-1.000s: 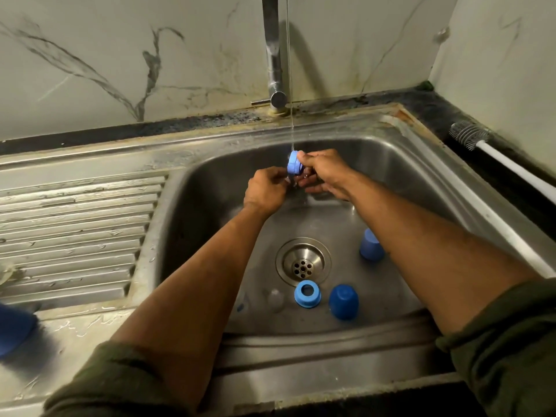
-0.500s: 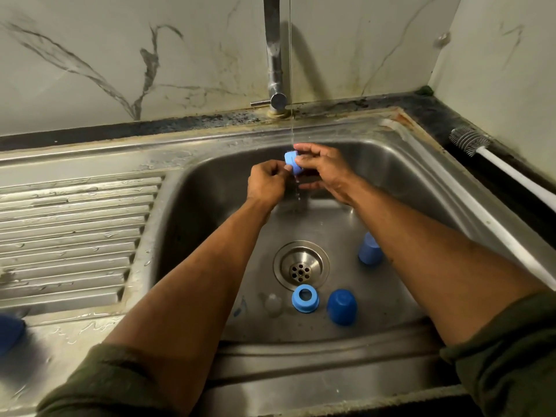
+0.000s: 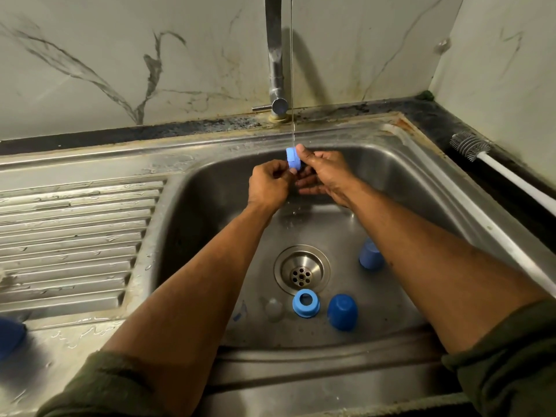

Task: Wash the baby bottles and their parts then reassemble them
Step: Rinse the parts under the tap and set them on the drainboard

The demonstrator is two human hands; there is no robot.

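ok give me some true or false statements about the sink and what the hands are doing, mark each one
1. Both hands hold a blue ring under the thin water stream. True: left hand, right hand.
2. The tap is off. False: water is running.
3. A blue ring with a hole lies in the sink, near the drain. True.
4. The bottle brush lies in the basin. False: it is on the counter to the right.
5. The drain is plugged. False: its holes show.
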